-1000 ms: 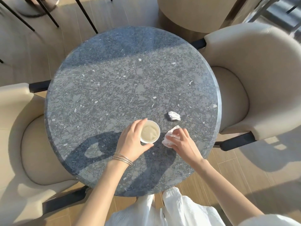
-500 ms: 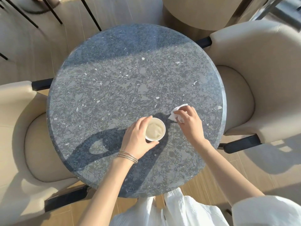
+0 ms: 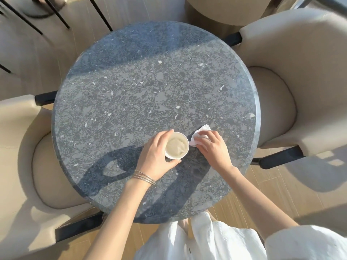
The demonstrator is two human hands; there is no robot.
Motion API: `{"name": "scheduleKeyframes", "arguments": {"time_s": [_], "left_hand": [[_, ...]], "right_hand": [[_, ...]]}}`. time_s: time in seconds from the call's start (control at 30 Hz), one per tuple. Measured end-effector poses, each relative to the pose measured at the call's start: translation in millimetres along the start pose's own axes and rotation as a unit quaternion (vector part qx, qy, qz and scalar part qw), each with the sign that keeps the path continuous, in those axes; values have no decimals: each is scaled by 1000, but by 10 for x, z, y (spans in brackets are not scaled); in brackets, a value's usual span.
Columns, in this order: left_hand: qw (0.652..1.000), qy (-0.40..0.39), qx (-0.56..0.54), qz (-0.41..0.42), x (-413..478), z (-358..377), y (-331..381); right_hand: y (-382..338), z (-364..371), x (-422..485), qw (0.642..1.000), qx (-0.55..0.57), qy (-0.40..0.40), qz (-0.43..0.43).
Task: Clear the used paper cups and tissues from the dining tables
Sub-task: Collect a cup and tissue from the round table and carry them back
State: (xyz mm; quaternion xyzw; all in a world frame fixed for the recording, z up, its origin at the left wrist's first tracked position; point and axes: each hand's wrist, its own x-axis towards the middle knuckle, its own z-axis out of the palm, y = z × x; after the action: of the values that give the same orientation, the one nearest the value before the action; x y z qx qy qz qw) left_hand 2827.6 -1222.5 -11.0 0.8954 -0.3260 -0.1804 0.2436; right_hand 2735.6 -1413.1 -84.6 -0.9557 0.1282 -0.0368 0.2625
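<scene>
– Looking down at the round stone table [image 3: 150, 81], where is the paper cup [image 3: 176, 145] sitting?

– It is standing upright at about five o'clock on the top, well inside the edge, with the person at six. Its inside is showing pale beige in the sun. Whether anything is in it, I cannot tell.

– What is the left hand [image 3: 155, 158] doing?

– It is gripping the cup from the eight o'clock side. The fingers are curling round the far wall and the thumb is wrapping the near wall. Thin metal bangles [image 3: 143, 177] are lying across that wrist.

– And the right hand [image 3: 212, 149]?

– It is bending its fingers over a crumpled white tissue [image 3: 201, 133] and pinching it against the tabletop, at roughly four o'clock. One corner of the tissue is sticking out beyond the fingertips toward one o'clock.

– Is the tissue touching the cup?

– It is lying just beside the rim, on the cup's two o'clock side. Whether they are meeting, I cannot tell.

– What is surrounding the table?

– A beige padded chair [image 3: 22, 147] is tucking in at eight o'clock, and a second beige chair [image 3: 300, 72] is sitting at two to three o'clock. A white garment [image 3: 206, 241] is hanging at six, over a wooden floor [image 3: 262, 184]. The arms are casting dark shadows across the near part of the top.
</scene>
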Motion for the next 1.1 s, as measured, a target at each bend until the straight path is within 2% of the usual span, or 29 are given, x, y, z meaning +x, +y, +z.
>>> {"name": "scheduleKeyframes", "arguments": {"time_s": [0.2,0.3,0.4,0.57,0.77,0.97,1.1], "left_hand": [[996,-60,6,67,52,17,16],[985,-103,27,132,70,1,85],[967,-130,47,214,97,-30,233],[920,-173,65,346,121,-32,695],[832,-220,75,503,-195,214,1459],[697,-275,106,653,-1040,620,2124],[610,-313,116,719,-1864,891,2337]], "right_hand": [[-154,14,-405,995,-7,38,87],[-317,-49,-657,987,-5,62,147],[-469,-169,-992,967,8,114,228],[-688,-518,-1687,914,-7,238,329],[-1070,-774,-2644,820,-16,348,454],[-1717,-599,-3737,706,-12,413,575],[-2269,-275,-4418,621,-6,440,648]]}}
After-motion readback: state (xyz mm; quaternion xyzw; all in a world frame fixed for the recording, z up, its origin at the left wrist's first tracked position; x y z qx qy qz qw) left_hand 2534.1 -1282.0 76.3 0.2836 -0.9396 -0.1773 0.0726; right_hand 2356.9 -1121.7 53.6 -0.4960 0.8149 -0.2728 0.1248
